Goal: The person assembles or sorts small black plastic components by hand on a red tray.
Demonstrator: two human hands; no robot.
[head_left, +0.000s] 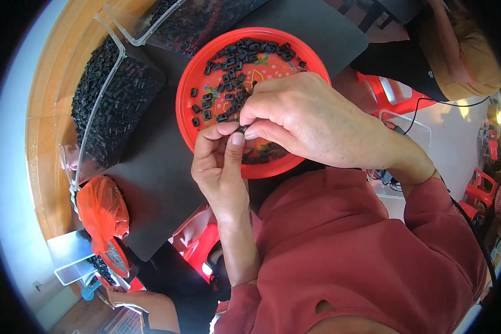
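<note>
Both my hands meet over the near left part of a round red tray [182, 106]. Between the thumb and fingertips of my left hand [220, 161] is a small black plastic part [242, 129], mostly covered by the fingers. My right hand [300, 114] pinches at the same part from the right, its thumb and forefinger pressed together there. Several loose black plastic pieces [236, 55], small and block-shaped with openings, lie scattered on the tray's patterned bottom. More of them show below my right hand, which hides the tray's middle.
On the dark table [167, 189], a clear bin [117, 83] full of small black parts stands at left, with another bin [195, 22] behind it. An orange plastic bag [101, 209] sits at the near left. Other people work at lower left and far right.
</note>
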